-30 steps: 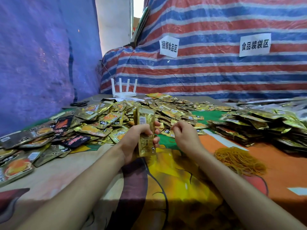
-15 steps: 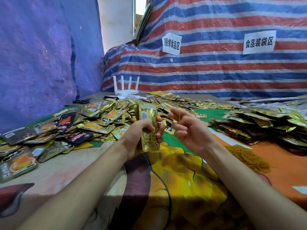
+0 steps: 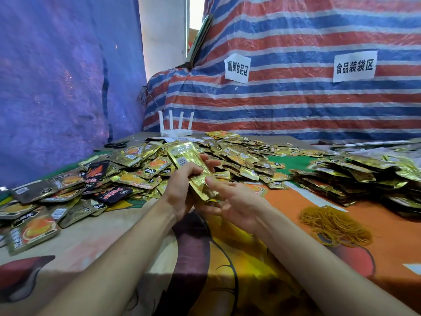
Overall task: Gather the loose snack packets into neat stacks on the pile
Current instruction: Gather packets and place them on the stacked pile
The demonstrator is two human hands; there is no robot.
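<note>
Far beyond our fingers hangs a striped tarp, w/ a blue tarp off to their left. Under both forearms lies a cartoon-print cloth. Loose packets sprawl in a heap just past and left of our fingers, most gold, a few dark. A tidier pile of stacked packets sits well to their right. Our left hand grips a stack of gold packets, fingers & thumb curled round its middle. The stack is tilted, top end leaning away and left, held over the cloth in front of the heap. Our right hand lies palm-up at the stack's low end, fingers loose and fairly wide, thumb laid straight on the packet face: touching, not clamped. Rubber bands make a yellow tangle on the cloth, right of the right-hand fingers, near the pile. Paper signs hang on the striped tarp, high above the fingers. A white router, 4 antennas up, stands behind the heap, past the fingertips. Scissors lie left of it, by the blue tarp.
</note>
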